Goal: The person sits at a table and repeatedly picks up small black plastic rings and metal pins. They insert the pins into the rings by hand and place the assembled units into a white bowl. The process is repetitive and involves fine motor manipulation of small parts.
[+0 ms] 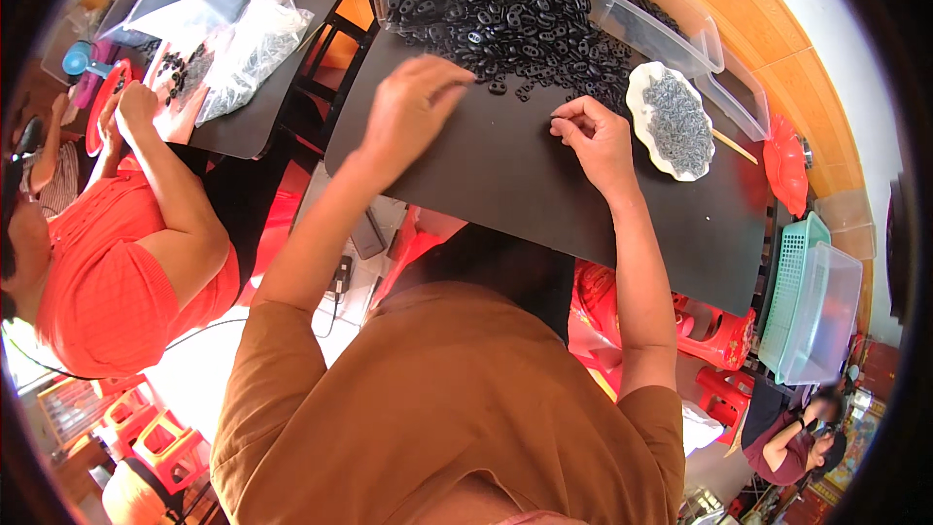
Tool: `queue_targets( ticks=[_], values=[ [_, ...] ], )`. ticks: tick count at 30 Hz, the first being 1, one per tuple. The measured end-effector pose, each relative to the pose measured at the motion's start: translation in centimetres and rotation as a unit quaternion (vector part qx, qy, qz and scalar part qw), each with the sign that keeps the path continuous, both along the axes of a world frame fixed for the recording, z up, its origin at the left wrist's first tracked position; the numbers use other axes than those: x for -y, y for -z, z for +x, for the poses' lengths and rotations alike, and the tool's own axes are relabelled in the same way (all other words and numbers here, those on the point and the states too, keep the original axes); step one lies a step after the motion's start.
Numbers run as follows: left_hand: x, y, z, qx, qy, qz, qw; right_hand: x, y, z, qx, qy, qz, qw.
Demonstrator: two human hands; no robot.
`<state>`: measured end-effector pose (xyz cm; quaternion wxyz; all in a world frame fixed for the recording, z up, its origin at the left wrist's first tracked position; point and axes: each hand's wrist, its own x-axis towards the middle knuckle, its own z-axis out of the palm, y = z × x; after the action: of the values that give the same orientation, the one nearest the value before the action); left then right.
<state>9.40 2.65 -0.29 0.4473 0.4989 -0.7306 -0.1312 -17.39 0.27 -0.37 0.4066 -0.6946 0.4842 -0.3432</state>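
A big heap of small black plastic pieces with two holes each (496, 10) lies at the far side of the dark table, with loose ones along its near edge. My left hand (413, 112) is over the table just left of that edge, fingers stretched and thumb apart, with nothing visible in them. To its right, my right hand (595, 141) is closed in a pinch; a small dark piece shows at its fingertips, too small to tell its kind. Beside the right hand stands a white scalloped dish (637, 102) full of small clear-grey pieces (677, 124).
A clear plastic bin (661, 34) stands at the far right, with a red dish (785, 165) and a green basket (787, 292) nearer. At left, a co-worker in red (146, 262) sits by another table with a clear bag (258, 49). Red stools (714, 331) stand below.
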Motion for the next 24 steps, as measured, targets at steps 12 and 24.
queue_targets(
  ticks=[12,24],
  values=[
    [1.8,0.7,2.9,0.142,0.002,-0.025,0.989,0.4,-0.3,-0.6,0.143,-0.036,0.064,0.987],
    [2.0,0.3,3.3,0.131,0.017,-0.031,0.991,0.6,-0.6,-1.1,0.151,-0.048,0.055,0.986]
  ],
)
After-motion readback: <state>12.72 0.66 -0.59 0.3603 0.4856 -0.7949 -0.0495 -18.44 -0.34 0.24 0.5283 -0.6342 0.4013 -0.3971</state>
